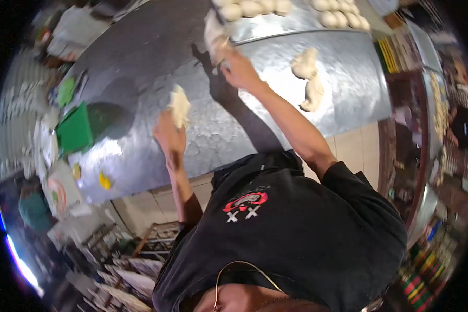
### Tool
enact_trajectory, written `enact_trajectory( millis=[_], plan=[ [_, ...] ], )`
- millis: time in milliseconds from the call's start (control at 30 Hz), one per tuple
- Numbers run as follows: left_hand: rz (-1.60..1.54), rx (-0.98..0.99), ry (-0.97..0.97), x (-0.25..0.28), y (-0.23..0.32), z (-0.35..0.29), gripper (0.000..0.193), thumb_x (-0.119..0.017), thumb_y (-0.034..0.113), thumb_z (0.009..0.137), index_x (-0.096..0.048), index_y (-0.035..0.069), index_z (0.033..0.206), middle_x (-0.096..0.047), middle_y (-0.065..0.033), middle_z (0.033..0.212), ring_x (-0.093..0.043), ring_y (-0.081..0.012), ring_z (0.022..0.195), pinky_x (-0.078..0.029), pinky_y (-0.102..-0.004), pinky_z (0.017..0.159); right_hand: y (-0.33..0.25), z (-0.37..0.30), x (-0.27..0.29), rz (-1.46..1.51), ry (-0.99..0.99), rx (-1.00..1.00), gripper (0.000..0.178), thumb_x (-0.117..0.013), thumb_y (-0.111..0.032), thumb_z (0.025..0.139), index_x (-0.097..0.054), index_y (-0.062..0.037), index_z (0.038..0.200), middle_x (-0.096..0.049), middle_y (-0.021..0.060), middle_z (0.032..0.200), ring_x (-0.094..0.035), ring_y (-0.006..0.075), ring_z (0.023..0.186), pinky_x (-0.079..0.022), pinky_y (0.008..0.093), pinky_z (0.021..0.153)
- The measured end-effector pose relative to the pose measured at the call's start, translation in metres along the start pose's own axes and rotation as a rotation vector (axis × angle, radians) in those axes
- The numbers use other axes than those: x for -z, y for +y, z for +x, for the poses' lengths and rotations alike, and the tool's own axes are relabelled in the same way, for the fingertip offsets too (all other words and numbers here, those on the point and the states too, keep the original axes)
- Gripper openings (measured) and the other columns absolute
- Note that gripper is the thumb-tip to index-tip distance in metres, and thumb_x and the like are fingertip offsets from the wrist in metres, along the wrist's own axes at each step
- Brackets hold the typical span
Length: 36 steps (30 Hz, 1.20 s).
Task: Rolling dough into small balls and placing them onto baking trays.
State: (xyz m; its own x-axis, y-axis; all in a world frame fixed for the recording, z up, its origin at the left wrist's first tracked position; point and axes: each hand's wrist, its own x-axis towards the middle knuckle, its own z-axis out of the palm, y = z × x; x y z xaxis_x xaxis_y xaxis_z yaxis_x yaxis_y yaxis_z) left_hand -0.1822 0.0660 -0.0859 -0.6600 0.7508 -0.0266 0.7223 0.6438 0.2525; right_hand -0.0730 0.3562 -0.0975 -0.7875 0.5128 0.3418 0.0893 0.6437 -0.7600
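My left hand is closed on a pale, ragged piece of dough, held above the metal worktable. Farther forward and to the right, my right hand has its fingers curled in at the end of a long, pale, limp piece. Blur hides whether that piece is dough or cloth. To the right of my right forearm, an uneven lump of dough with a drooping tail lies on the table.
Rounded dough balls sit in rows on metal trays along the far side. On the left are a green plastic container, a light green item and a small yellow item. A shelf rack stands at the right.
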Motion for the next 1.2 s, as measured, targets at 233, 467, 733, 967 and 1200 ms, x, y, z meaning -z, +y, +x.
enact_trajectory(
  millis=[233, 467, 733, 967, 1200],
  plan=[
    [-0.193, -0.140, 0.420, -0.066, 0.032, 0.013, 0.065, -0.068, 0.037, 0.085, -0.047, 0.001, 0.135, -0.048, -0.0206, 0.135, -0.041, -0.0377, 0.128, -0.034, -0.0495, 0.104, 0.060, -0.165, 0.117, -0.899, 0.553, -0.276, 0.040, -0.064, -0.024, 0.087, -0.058, -0.0055, 0.121, -0.058, 0.0181, 0.118, -0.054, 0.0367, 0.109, -0.038, 0.0469, 0.098],
    [0.025, 0.070, 0.590, -0.072, 0.029, 0.145, 0.046, -0.052, 0.050, 0.093, -0.068, 0.008, 0.091, -0.064, -0.0149, 0.094, -0.058, -0.0358, 0.092, -0.043, -0.0485, 0.082, 0.175, -0.127, 0.188, -0.912, 0.764, -0.451, 0.026, -0.060, -0.028, 0.088, -0.069, -0.0028, 0.091, -0.065, 0.0176, 0.095, -0.059, 0.0387, 0.087, -0.046, 0.0486, 0.078],
    [0.019, 0.143, 0.431, -0.100, 0.052, 0.053, 0.042, -0.056, 0.038, 0.091, -0.067, 0.006, 0.067, -0.063, -0.0162, 0.064, -0.059, -0.0391, 0.057, -0.047, -0.0513, 0.059, 0.105, -0.190, 0.105, -0.775, 0.491, -0.618, 0.047, -0.050, -0.034, 0.094, -0.064, 0.0007, 0.066, -0.062, 0.0235, 0.066, -0.059, 0.0425, 0.060, -0.044, 0.0530, 0.059],
    [-0.105, -0.024, 0.059, -0.094, 0.051, -0.022, 0.032, -0.053, 0.028, 0.094, -0.069, 0.006, 0.076, -0.067, -0.0149, 0.075, -0.063, -0.0367, 0.069, -0.049, -0.0448, 0.064, 0.055, -0.219, 0.137, -0.088, 0.169, -0.557, 0.057, -0.046, -0.043, 0.099, -0.058, 0.0062, 0.071, -0.051, 0.0149, 0.054, -0.050, 0.0249, 0.049, -0.039, 0.0435, 0.050],
    [0.225, -0.134, 0.870, -0.034, -0.010, -0.071, 0.047, -0.064, 0.026, 0.089, -0.051, -0.001, 0.125, -0.058, -0.0207, 0.113, -0.055, -0.0374, 0.105, -0.042, -0.0489, 0.091, 0.049, -0.274, 0.174, -1.065, 0.755, -0.322, 0.029, -0.060, -0.022, 0.092, -0.057, 0.0068, 0.096, -0.058, 0.0305, 0.103, -0.053, 0.0450, 0.095, -0.039, 0.0556, 0.084]
  ],
)
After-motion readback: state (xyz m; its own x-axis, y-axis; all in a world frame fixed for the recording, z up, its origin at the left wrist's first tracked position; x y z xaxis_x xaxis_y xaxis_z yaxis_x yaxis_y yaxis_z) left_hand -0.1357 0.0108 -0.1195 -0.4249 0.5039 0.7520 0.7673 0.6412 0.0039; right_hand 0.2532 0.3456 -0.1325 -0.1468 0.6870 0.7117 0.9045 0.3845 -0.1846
